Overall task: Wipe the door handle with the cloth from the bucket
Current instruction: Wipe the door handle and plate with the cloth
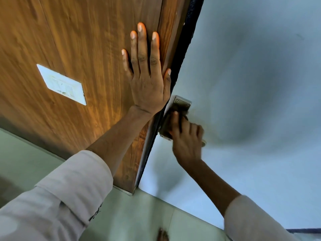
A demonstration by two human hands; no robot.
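A metal door handle plate (pixel 182 101) with screws sits on the pale grey-blue door (pixel 251 84), close to the door's edge. My right hand (pixel 187 141) presses a dark cloth (pixel 167 121) against the plate and covers most of the handle; only the lever's tip (pixel 204 143) peeks out past my fingers. My left hand (pixel 147 75) lies flat with fingers spread on the brown wooden panel (pixel 78 40) just left of the door's edge, holding nothing. The bucket is out of view.
A white switch plate (pixel 62 84) is set in the wooden panel on the left. A black strip (pixel 184 46) runs along the door edge. Pale green floor (pixel 139 220) lies below, with a foot (pixel 162 235) at the bottom edge.
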